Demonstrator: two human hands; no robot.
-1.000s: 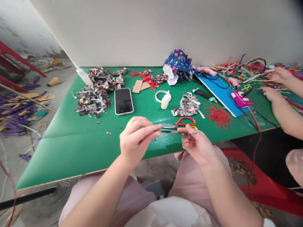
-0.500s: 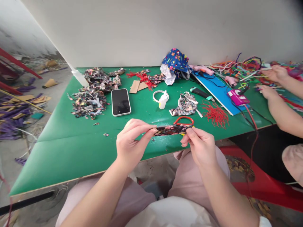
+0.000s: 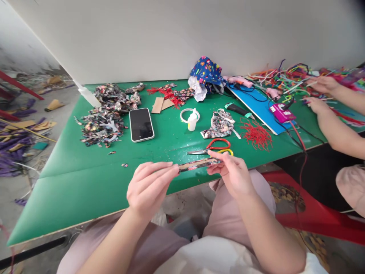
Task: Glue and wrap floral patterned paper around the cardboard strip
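Fingers (image 3: 168, 170) on patterned strip (image 3: 196, 164), scissors (image 3: 212, 147) just behind.

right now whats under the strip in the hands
Below the strip, pinched between left hand and right hand, lies the green table. Just behind it are the scissors; their yellow handle is partly covered by the right hand.

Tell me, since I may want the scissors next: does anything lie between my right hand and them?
Nothing visible does. The red-handled scissors lie on the green table just beyond the right hand, which pinches the patterned strip with the left hand.
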